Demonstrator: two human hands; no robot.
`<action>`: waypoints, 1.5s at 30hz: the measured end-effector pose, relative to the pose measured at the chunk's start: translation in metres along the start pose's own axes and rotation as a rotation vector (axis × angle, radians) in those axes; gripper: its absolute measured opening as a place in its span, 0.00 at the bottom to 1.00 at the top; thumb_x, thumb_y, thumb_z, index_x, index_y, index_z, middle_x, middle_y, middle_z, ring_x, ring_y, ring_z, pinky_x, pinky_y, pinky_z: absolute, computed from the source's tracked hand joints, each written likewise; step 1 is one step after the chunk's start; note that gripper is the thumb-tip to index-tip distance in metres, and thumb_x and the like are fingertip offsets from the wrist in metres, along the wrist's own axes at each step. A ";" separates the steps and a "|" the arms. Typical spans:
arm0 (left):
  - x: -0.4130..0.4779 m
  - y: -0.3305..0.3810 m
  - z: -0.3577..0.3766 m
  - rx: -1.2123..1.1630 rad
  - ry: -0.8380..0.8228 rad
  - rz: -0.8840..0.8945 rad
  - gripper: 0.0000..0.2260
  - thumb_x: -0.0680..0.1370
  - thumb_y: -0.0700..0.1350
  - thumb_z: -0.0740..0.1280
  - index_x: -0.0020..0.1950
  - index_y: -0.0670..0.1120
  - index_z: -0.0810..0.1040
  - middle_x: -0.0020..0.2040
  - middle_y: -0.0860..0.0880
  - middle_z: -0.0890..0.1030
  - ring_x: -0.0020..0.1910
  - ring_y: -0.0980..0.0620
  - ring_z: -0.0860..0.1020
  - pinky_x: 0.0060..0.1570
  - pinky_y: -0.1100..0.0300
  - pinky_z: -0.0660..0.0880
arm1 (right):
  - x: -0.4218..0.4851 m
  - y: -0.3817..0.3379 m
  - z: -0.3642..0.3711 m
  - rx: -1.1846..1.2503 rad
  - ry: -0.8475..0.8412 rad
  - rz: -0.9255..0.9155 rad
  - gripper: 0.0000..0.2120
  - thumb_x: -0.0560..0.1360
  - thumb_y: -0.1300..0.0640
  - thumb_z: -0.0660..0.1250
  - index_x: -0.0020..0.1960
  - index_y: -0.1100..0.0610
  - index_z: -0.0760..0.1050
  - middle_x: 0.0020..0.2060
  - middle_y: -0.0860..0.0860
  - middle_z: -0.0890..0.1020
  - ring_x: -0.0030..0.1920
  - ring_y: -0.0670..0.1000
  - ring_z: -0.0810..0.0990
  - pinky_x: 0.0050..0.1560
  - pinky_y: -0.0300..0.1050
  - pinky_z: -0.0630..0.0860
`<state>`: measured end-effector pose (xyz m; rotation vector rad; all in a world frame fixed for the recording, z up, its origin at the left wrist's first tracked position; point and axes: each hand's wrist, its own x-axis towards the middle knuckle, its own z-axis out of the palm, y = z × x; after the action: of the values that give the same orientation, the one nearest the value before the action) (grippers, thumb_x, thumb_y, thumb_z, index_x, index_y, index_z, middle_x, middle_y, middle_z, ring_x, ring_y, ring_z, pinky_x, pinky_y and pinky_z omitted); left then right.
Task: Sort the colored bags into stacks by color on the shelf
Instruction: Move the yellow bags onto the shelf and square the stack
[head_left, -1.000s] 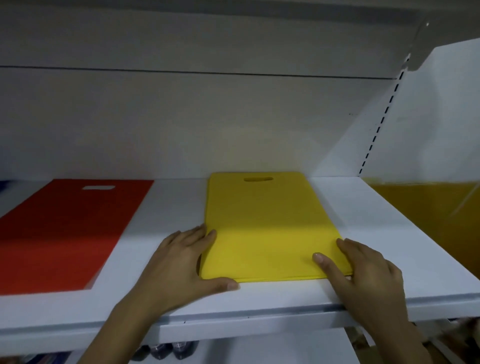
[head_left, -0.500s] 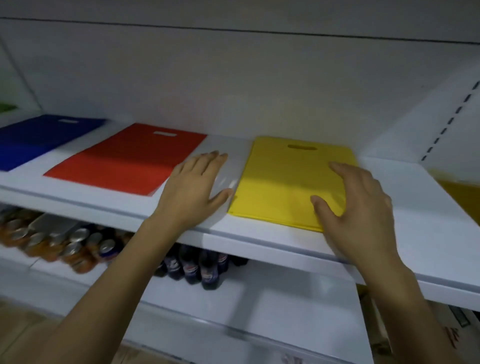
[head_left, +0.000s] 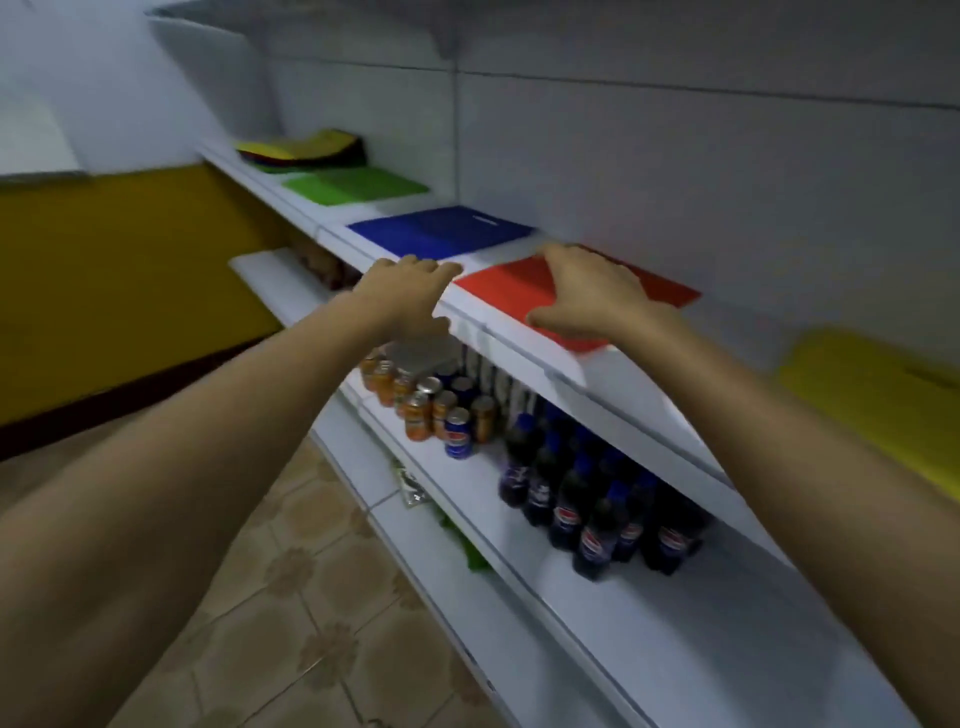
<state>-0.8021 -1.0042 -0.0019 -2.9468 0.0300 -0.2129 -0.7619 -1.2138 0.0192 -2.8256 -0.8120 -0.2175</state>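
Flat bags lie in a row on the white shelf (head_left: 519, 338): a yellow bag (head_left: 878, 400) at the right, a red bag (head_left: 519, 286), a blue bag (head_left: 441, 231), a green bag (head_left: 353, 186), and a mixed pile of bags (head_left: 306, 150) at the far left end. My right hand (head_left: 587, 296) is spread, fingers straight, over the red bag. My left hand (head_left: 400, 291) reaches over the shelf's front edge between the blue and red bags, holding nothing. Both hands are blurred.
On the lower shelf (head_left: 649, 613) stand soda cans (head_left: 441, 410) and dark cola bottles (head_left: 587, 499). A tiled floor (head_left: 291, 597) lies below, with a yellow wall (head_left: 119, 280) at the left. Another shelf board (head_left: 311, 15) hangs overhead.
My view has swung left along the shelf. Both hands left the yellow bag and moved left; the right hand is now over the red bag, the left near the blue one.
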 end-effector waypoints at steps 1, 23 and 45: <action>-0.005 -0.021 -0.002 0.047 -0.063 -0.070 0.33 0.77 0.57 0.64 0.78 0.49 0.55 0.72 0.43 0.68 0.69 0.41 0.67 0.65 0.45 0.65 | 0.019 -0.017 0.000 -0.020 -0.088 -0.019 0.36 0.70 0.49 0.71 0.74 0.53 0.60 0.68 0.56 0.71 0.65 0.59 0.72 0.63 0.55 0.71; -0.134 -0.433 0.069 0.090 -0.081 -0.586 0.33 0.79 0.56 0.60 0.79 0.48 0.49 0.74 0.45 0.63 0.72 0.43 0.63 0.67 0.48 0.63 | 0.249 -0.416 0.126 -0.130 -0.041 -0.488 0.34 0.73 0.47 0.65 0.75 0.53 0.57 0.71 0.54 0.64 0.68 0.57 0.66 0.65 0.56 0.65; -0.008 -0.678 0.128 0.124 -0.005 -0.567 0.33 0.79 0.55 0.61 0.79 0.47 0.50 0.77 0.46 0.58 0.75 0.46 0.58 0.72 0.48 0.59 | 0.505 -0.575 0.193 -0.140 0.013 -0.651 0.38 0.75 0.48 0.65 0.78 0.53 0.49 0.73 0.54 0.64 0.70 0.57 0.66 0.67 0.57 0.64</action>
<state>-0.7871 -0.3148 -0.0008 -2.7568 -0.7917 -0.2697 -0.6301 -0.4352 0.0123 -2.5698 -1.7487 -0.3927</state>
